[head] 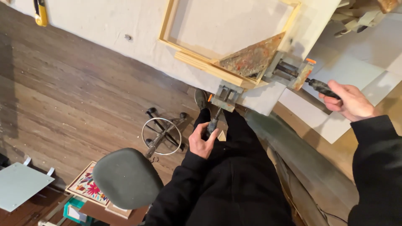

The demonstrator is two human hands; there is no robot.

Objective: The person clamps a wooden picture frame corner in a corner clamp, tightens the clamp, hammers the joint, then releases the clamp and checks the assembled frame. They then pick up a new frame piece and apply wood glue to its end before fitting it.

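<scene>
Head view, looking down over the table edge (pixel 268 98) at centre frame. My left hand (pixel 202 141), lower centre, has its grip wrapped shut around the dark handle of the near clamp screw (pixel 213 122); that screw runs up into the grey corner clamp body (pixel 225 97) hanging off the table edge. My right hand (pixel 351 100), at right, has its grip closed on the handle of the second clamp screw (pixel 321 87), whose threaded rod enters the other clamp jaw block (pixel 289 71) with orange tabs. Between the two sits the corner of a pale wooden frame (pixel 209 62), mitred pieces meeting under a paint-stained triangular plate (pixel 253 56), upper centre of frame.

Risks as I judge them:
- Uneven turning on the two screws could push one frame rail past the other and open the mitre.
- Too much torque may crush or dent the soft wood at the jaw faces.
- Much of the clamp overhangs the table edge; it could tip or drag the frame toward the floor.
- My left wrist is bent awkwardly below the table; a slip off the handle seems possible.
- A grey stool (pixel 127 178) and its wheeled base (pixel 162 132) stand close at lower left, near my foot (pixel 202 99): trip hazard if I step back.

Yellow tool (pixel 40 12) lies upper left, well apart.
</scene>
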